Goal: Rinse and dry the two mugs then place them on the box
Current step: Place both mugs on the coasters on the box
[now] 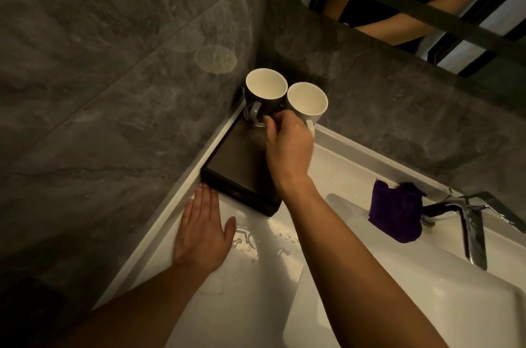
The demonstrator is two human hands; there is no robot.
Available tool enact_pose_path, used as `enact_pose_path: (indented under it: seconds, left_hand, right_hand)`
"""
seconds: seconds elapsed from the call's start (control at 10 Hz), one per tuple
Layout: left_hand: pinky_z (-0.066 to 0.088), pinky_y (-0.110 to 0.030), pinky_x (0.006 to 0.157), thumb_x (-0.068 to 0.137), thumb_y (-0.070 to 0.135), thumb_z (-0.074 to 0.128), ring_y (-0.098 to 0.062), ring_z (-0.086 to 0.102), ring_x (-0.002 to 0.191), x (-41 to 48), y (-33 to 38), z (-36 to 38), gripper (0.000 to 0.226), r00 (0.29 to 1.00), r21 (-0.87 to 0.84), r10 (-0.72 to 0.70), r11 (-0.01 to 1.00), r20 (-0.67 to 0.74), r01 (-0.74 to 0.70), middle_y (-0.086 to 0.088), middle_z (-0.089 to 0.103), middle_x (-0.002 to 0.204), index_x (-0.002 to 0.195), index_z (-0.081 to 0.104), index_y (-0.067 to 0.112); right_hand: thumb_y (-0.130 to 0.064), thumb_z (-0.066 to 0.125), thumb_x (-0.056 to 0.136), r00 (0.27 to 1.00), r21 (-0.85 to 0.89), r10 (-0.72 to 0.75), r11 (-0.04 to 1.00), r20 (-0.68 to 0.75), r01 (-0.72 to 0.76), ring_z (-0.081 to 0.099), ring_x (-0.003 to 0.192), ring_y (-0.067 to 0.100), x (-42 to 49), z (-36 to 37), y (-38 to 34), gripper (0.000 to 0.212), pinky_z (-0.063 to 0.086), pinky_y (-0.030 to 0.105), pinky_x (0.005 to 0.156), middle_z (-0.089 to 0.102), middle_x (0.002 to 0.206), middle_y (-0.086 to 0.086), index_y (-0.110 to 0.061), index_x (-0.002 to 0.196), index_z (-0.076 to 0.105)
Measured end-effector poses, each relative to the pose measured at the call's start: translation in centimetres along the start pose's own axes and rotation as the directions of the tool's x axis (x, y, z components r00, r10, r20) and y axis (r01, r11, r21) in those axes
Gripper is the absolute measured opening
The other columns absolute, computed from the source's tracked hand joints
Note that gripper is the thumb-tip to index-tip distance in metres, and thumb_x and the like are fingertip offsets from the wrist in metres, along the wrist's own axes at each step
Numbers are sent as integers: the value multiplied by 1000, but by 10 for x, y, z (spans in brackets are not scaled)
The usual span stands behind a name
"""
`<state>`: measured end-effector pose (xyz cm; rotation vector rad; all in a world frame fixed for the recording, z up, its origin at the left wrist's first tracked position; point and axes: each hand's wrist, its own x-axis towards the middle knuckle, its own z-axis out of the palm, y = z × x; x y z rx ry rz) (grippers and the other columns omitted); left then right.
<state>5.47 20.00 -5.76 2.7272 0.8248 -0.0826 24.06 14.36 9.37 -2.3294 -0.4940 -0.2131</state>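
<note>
Mugs first: the dark grey ceramic mug with a cream inside (253,101) and the white ceramic mug (307,101) stand upright, rims almost touching, at the far end of the dark brown flat box (242,159) in the corner of the white tabletop (247,305). The base of the white one is hidden. The right grip (287,148) reaches in between them with curled fingers, but I cannot tell if it really holds a mug or only touches. The left grip (202,228) lies flat and wide on the tabletop, holding nothing. I judge both mugs stiff, rather heavy for their size and easy to chip against each other. Glazed walls can be slippery if damp, so the loop handle is the safest place to take. The puddle of water (244,239) near the box suggests caution.
</note>
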Motion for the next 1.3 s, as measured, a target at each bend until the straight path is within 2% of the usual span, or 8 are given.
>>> enact_pose_path:
  seconds: [0.1, 0.2, 0.4, 0.5, 0.7, 0.8, 0.9, 1.3]
  left_hand:
    - [15, -43, 131, 98, 62, 15, -27, 14, 162, 0, 0, 1, 87, 1000, 18, 8, 1000, 2, -8, -17, 14, 174, 165, 14, 6]
    - [15, -43, 130, 98, 62, 14, -28, 14, 161, 0, -1, 2, 88, 1000, 37, 6, 999, 0, -6, -17, 14, 174, 165, 15, 5]
    - [11, -42, 131, 96, 63, 8, -27, 10, 162, 0, 1, 0, 89, 1000, 26, 6, 1000, 10, -6, -16, 9, 175, 166, 9, 7]
    - [12, -43, 131, 97, 62, 11, -27, 11, 162, 0, 1, 0, 88, 1000, 22, 7, 1000, 2, -7, -16, 11, 174, 166, 11, 7]
    - [11, -42, 131, 97, 62, 13, -26, 11, 162, 0, 0, 1, 88, 1000, 38, 8, 999, 6, -8, -16, 11, 174, 166, 10, 7]
    - [10, -41, 131, 97, 63, 13, -27, 11, 162, 0, 0, 1, 88, 1000, 34, 10, 999, -5, -10, -16, 11, 175, 166, 10, 7]
    - [8, -40, 130, 98, 63, 12, -26, 9, 162, 0, 0, 1, 88, 1000, 31, 14, 999, 2, -14, -16, 9, 175, 166, 8, 7]
    - [9, -40, 130, 99, 61, 14, -26, 10, 162, 0, 1, 0, 86, 1000, 7, 14, 1000, -15, -14, -16, 10, 174, 166, 9, 7]
  right_hand:
    - [-25, 65, 97, 989, -57, 10, 998, -148, -18, 61, 93, 20, -3, -16, 23, 17, 55, 35, 77, 65, 104, 7, -12, 107, 64]
    - [-27, 62, 99, 979, -63, 56, 996, -197, -69, 56, 100, 17, -6, -24, 41, 22, 53, 33, 82, 58, 111, 5, -12, 116, 60]
    - [-24, 54, 103, 991, -91, 107, 989, -85, -115, 58, 89, 18, -9, -26, 53, 17, 53, 36, 76, 61, 102, 5, -11, 107, 64]
    - [-24, 54, 104, 993, -112, 106, 987, -61, -112, 56, 83, 17, -9, -25, 52, 19, 43, 31, 70, 62, 99, 7, -9, 105, 65]
    - [-26, 58, 102, 996, -122, 78, 989, -33, -81, 64, 84, 24, -9, -20, 45, 19, 53, 37, 72, 67, 98, 10, -8, 103, 66]
    - [-27, 60, 101, 996, -120, 86, 989, -22, -88, 66, 84, 23, -7, -18, 40, 19, 51, 32, 70, 70, 98, 9, -10, 103, 66]
    - [-29, 62, 100, 996, -124, 94, 988, -2, -94, 65, 84, 21, -6, -18, 35, 21, 42, 26, 68, 72, 99, 9, -10, 103, 67]
    - [-33, 67, 97, 996, -100, 85, 991, 7, -84, 67, 81, 22, -4, -20, 32, 24, 45, 29, 66, 74, 94, 9, -9, 100, 68]
